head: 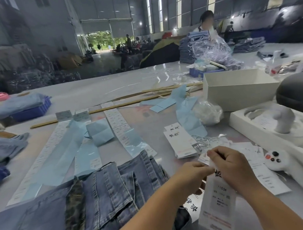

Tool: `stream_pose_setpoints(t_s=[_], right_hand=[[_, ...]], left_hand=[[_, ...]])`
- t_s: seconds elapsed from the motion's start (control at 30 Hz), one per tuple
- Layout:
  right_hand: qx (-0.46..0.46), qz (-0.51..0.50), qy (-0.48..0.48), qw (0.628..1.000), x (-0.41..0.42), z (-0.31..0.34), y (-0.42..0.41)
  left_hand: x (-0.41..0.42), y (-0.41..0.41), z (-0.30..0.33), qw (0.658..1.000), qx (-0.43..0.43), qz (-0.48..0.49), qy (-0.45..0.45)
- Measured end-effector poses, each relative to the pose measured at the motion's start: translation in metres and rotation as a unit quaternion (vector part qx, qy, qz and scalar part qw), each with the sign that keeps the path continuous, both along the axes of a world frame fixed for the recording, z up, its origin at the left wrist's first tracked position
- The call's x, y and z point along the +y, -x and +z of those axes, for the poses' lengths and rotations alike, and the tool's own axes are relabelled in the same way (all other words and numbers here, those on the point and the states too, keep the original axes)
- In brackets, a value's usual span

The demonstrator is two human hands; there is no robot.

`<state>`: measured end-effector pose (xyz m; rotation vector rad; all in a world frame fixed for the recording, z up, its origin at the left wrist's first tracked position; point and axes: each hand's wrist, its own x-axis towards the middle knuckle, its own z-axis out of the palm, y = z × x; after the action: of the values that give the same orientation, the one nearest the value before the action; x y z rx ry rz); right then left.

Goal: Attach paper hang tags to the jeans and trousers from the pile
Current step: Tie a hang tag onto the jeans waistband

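At the near edge of the table [94, 93], both hands meet over a white paper hang tag [218, 197]. The right hand [231, 165] pinches its top end, and the left hand [193, 175] grips it too, apparently at the same end. The tag bears a black Chinese character, 恒. Blue jeans [105, 191] lie just left; a stack of tags [181, 141] marked 恒欣 lies beyond.

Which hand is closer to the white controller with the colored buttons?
Right. The right hand sits just beside the white controller, pinching the top of a hang tag. The left hand is farther away, on the other side of the right hand.
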<state>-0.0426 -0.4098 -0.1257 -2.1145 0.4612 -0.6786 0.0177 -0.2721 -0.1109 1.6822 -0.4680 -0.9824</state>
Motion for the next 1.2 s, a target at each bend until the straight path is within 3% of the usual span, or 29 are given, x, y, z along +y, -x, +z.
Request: stream_pose_setpoints(t_s=[0.23, 0.37, 0.53, 0.77, 0.93, 1.03, 1.13, 1.2], right_hand=[[0.016, -0.084, 0.033, 0.996, -0.037, -0.009, -0.023], [-0.047, -0.143, 0.055, 0.987, -0.06, 0.001, -0.028], [-0.075, -0.09, -0.026, 0.993, -0.067, 0.014, -0.044], [-0.078, -0.056, -0.182, 0.979, -0.061, 0.008, -0.069], [-0.144, -0.041, -0.251, 0.956, -0.064, 0.015, -0.083], [-0.04, -0.045, -0.219, 0.974, -0.057, -0.001, -0.086], [0.081, -0.075, -0.079, 0.991, -0.056, -0.019, -0.084], [0.109, -0.099, -0.003, 0.989, -0.052, -0.022, -0.081]], left_hand=[[-0.043, 0.004, -0.014, 0.993, 0.034, 0.104, -0.04], [-0.058, 0.001, -0.031, 0.987, -0.062, 0.114, -0.1], [-0.072, -0.009, -0.047, 0.947, -0.219, 0.105, -0.208], [-0.084, -0.016, -0.05, 0.947, -0.222, 0.141, -0.186], [-0.083, -0.011, -0.053, 0.92, -0.311, 0.104, -0.213], [-0.084, -0.005, -0.051, 0.91, -0.343, 0.085, -0.217], [-0.082, -0.005, -0.05, 0.909, -0.351, 0.07, -0.215], [-0.081, -0.008, -0.048, 0.915, -0.34, 0.068, -0.206]])
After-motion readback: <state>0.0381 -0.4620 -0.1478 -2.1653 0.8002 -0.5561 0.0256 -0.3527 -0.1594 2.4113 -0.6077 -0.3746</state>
